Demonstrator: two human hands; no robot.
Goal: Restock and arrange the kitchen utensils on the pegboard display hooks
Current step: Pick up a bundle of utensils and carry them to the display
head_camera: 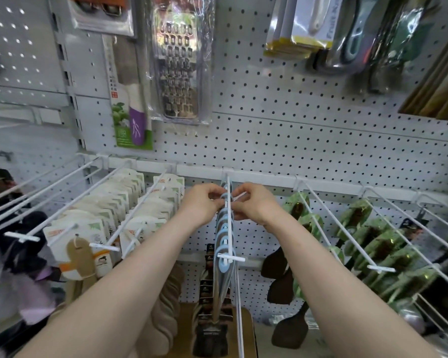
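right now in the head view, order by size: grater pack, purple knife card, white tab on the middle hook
1. grater pack
2. purple knife card, close behind, slightly narrower
3. white tab, smallest though nearer the camera

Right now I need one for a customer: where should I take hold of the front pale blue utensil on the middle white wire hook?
Pinch the front pale blue loop-topped utensil by its blue top, just below the white wire hook, fingers from left and right: it hangs edge-on to you, flat faces sideways.
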